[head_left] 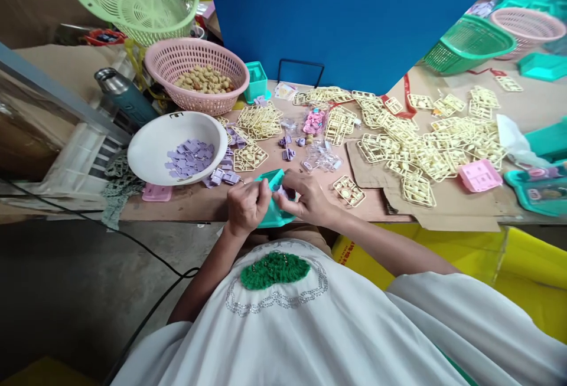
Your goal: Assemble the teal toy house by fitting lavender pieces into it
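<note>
A teal plastic box (271, 216) is held between both hands at the table's front edge. My left hand (248, 206) is closed on its left side, thumb up along the wall. My right hand (308, 197) reaches over the box's right side with bent fingers; a small purple piece (287, 192) shows beneath them, partly hidden. Just beyond lie purple plastic parts (289, 154) and a clear bag of parts (322, 157). A cream part frame (349, 190) rests to the right of my right hand.
A white bowl (148, 147) of purple pieces and a pink basket (195, 46) of tan pieces stand at left, near a bottle (126, 100). Cream frames (425, 147) spread across cardboard at right, beside a pink tray (481, 175). A blue panel (345, 20) rises behind.
</note>
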`<state>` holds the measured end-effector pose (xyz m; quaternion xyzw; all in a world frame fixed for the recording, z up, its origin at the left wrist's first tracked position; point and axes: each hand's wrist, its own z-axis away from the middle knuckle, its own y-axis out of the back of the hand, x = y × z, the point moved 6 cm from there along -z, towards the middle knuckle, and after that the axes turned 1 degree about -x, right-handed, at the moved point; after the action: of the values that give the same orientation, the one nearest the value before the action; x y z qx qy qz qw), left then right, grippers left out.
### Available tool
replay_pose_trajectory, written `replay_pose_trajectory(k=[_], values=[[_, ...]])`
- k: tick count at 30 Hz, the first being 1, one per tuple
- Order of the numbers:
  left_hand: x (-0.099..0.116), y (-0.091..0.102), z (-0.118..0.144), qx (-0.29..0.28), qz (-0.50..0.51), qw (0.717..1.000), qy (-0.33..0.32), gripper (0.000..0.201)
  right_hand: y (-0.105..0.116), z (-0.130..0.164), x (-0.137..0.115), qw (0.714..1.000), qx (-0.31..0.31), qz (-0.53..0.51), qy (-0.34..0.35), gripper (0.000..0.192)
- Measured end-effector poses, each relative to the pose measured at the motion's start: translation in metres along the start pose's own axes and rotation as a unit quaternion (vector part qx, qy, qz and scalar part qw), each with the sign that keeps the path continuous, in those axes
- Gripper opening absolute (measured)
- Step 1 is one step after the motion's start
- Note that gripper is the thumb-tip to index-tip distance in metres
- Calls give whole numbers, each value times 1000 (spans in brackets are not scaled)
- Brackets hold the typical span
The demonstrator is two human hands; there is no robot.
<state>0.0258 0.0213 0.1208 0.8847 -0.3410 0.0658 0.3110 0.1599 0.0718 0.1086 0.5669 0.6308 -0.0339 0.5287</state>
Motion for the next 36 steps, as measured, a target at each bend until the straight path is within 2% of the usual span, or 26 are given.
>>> replay_pose_trajectory(k=[3,5,7,9,11,13,14,16,20,22,25,28,30,32,34,36], values=[[1,1,5,-2,4,1000,-14,44,-6,5,2,997,23,-47,-52,37],[-3,3,9,-10,11,1000,4,47,-7,9,4,993,34,-66,-87,42],[-14,5,11,-14,29,998,54,52,-4,9,6,991,30,-75,-110,45],[-28,9,13,-15,62,990,126,56,6,6,6,993,13,-76,-93,43],[-40,10,15,-20,107,976,191,61,14,0,1,996,-30,-76,-39,50],[-47,8,19,-31,149,960,237,66,17,-5,-5,991,-105,-80,11,63],[-48,6,20,-35,165,952,255,68,17,-8,-6,986,-143,-82,22,63],[-49,2,25,-45,188,937,292,71,15,-14,-8,977,-193,-89,27,53],[-50,-6,33,-70,225,906,353,72,5,-22,-11,964,-238,-111,29,33],[-52,-9,37,-74,232,894,375,73,-4,-22,-11,968,-226,-107,28,26],[-60,-14,47,-63,237,877,414,74,-13,-18,-5,980,-169,-104,-5,24],[-70,-25,63,-50,261,842,469,72,-13,-14,2,980,-159,-110,-38,23],[-78,-33,72,-39,279,819,501,72,2,-15,8,983,-143,-110,-38,27],[-84,-39,76,-28,291,807,513,71,28,-15,19,994,-75,-70,-45,29],[-88,-45,77,-26,297,808,508,71,53,-10,34,998,-9,20,-67,18],[-91,-48,77,-27,294,813,503,70,62,3,49,987,-20,131,-94,11]])
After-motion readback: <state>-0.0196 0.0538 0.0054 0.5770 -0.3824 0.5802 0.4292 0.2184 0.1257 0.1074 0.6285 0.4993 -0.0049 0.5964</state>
